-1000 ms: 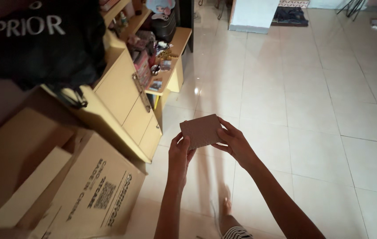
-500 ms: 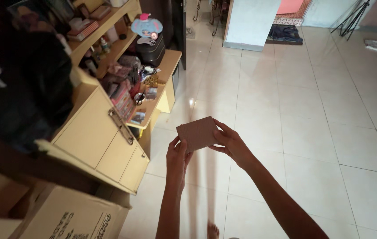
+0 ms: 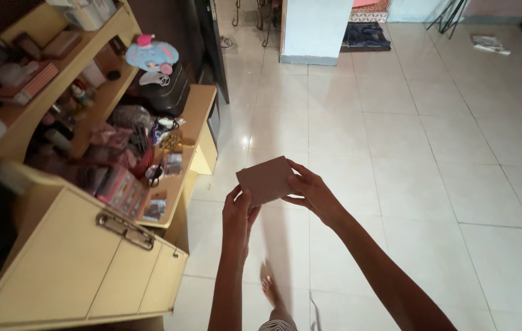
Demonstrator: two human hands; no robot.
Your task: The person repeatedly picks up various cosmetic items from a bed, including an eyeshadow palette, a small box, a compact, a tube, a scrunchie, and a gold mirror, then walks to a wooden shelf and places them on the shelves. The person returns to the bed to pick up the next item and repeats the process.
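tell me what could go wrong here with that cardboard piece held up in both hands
The brown cardboard piece is pinched only at its edges by the left hand and right hand, well above the tiled floor, so a loosened grip could drop it near the bare foot. The cluttered yellow desk stands close on the left; a swing that way might knock the small items off its edge.

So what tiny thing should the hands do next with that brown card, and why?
Probably keep it level and tighten the grip a little. The left hand pinches only the lower left corner of the brown card, the right hand only its right edge, high above the tiled floor.
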